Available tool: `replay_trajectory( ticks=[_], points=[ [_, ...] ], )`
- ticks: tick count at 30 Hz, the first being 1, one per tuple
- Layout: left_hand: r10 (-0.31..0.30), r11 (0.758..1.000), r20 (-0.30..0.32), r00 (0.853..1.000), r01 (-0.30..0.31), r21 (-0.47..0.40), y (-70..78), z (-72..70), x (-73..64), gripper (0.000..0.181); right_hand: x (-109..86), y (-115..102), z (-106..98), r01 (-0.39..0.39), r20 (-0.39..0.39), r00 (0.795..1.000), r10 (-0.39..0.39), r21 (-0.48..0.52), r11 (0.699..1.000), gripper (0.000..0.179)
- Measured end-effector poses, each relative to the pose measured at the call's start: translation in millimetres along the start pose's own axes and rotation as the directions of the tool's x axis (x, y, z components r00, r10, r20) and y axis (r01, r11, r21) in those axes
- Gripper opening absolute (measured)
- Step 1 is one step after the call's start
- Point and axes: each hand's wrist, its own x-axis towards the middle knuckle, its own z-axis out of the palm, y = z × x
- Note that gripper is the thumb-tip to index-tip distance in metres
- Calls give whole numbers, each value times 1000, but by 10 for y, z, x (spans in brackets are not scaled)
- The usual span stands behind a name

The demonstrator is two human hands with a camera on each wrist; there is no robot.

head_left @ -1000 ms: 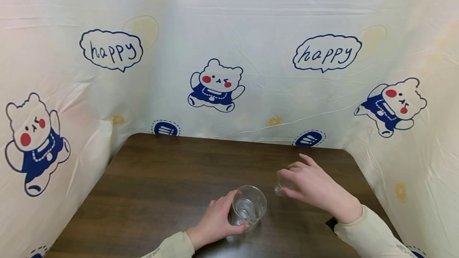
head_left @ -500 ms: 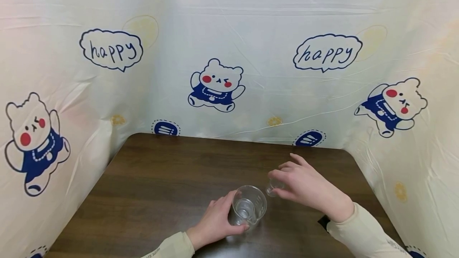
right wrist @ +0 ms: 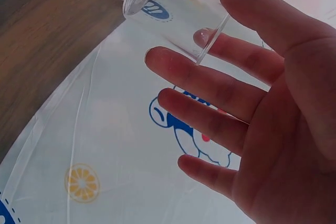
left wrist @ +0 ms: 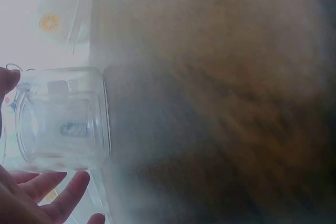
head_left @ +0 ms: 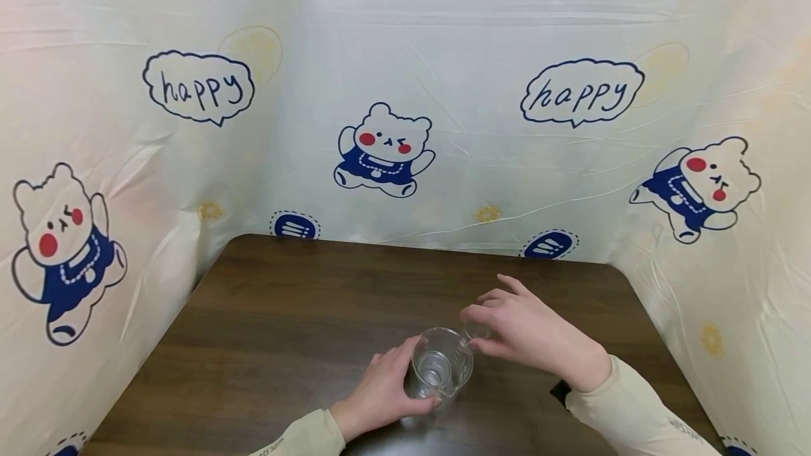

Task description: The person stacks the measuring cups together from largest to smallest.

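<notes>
My left hand (head_left: 383,387) grips the side of a clear glass beaker (head_left: 457,361) standing on the table. Nested inside the beaker appears a smaller clear vessel (left wrist: 68,127), seen through the wall in the left wrist view. To the right, my right hand (head_left: 529,333) pinches a small clear beaker (right wrist: 184,17) between thumb and fingertips. That small beaker is tilted, its flared end towards the large beaker's rim. In the head view the two rims overlap; whether they touch I cannot tell. The right ring and little fingers are spread away from it.
A dark brown wooden table (head_left: 304,315) with rounded far corners lies under both hands. Around it hangs a pale cloth (head_left: 469,41) printed with bears and "happy" bubbles. A small black patch (head_left: 560,393) shows beside the right sleeve.
My right hand has moved left with the small beaker, up to the large beaker's rim. The left hand and the large beaker have stayed put.
</notes>
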Motion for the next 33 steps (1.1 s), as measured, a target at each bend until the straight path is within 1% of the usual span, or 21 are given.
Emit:
replay_trajectory(
  ticks=[10, 23, 29, 33],
  points=[
    [4, 1000, 5, 1000, -3, -9, 6, -4, -4, 86, 75, -63, 33, 60, 0, 998, -60, 12, 998, 27],
    [-1, 1000, 17, 1000, 1, -6, -9, 10, -1, 87, 149, -121, 105, 93, 21, 995, -94, 26, 995, 31],
    [-10, 1000, 37, 999, 11, -13, -11, 2, 7, 88, 182, -143, 173, 108, 51, 993, -109, 33, 994, 31],
    [-11, 1000, 36, 999, 12, -15, -3, -4, 0, 88, 193, -153, 223, 115, 70, 991, -118, 44, 992, 30]
  ],
)
